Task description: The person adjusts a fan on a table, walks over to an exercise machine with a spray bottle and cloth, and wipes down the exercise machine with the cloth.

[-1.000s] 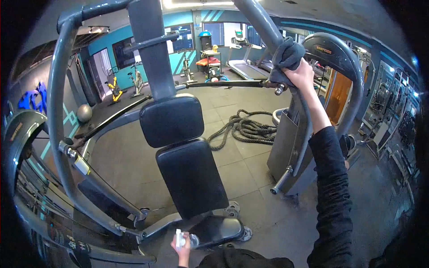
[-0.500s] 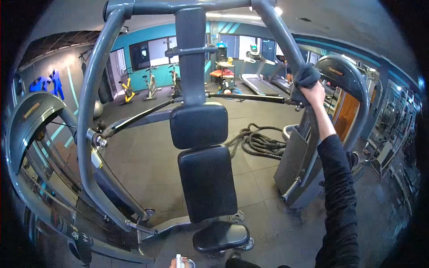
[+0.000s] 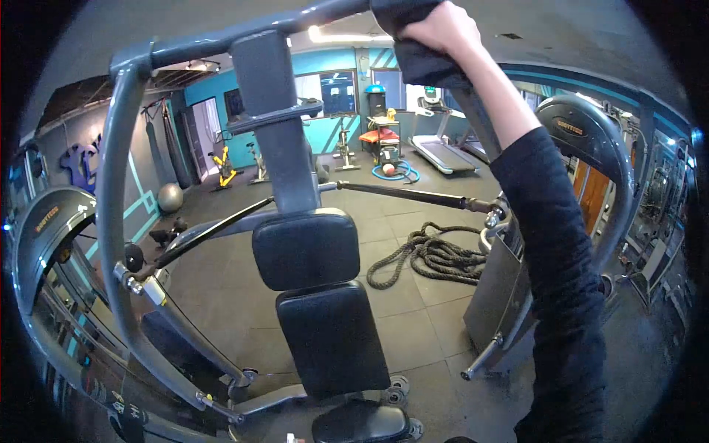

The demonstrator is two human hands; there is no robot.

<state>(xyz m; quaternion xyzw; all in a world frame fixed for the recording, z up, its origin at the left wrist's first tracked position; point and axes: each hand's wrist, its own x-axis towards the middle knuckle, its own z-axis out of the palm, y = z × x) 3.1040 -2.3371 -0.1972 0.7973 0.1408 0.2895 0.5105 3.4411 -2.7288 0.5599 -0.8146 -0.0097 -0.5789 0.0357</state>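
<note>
My right hand (image 3: 445, 31) is raised to the upper corner of a grey exercise machine frame (image 3: 221, 38). Its fingers are closed over a dark cloth (image 3: 432, 68), which is pressed around the bar there. The machine's black back pads (image 3: 306, 251) and seat (image 3: 360, 424) stand upright in front of me, lower in the view. At the bottom edge only a small white tip (image 3: 290, 438) of some object shows. My left hand is out of sight below the frame.
Weight stack towers (image 3: 565, 129) flank the machine. A coiled black rope (image 3: 443, 255) lies on the floor behind it. Farther back are a treadmill (image 3: 443, 153), exercise bikes (image 3: 224, 166) and a grey ball (image 3: 170, 198). A metal peg (image 3: 484, 358) sticks out at right.
My right hand and the cloth have moved up the right bar to the top corner. The view has shifted, and my left hand with its white object has dropped out of view except the tip.
</note>
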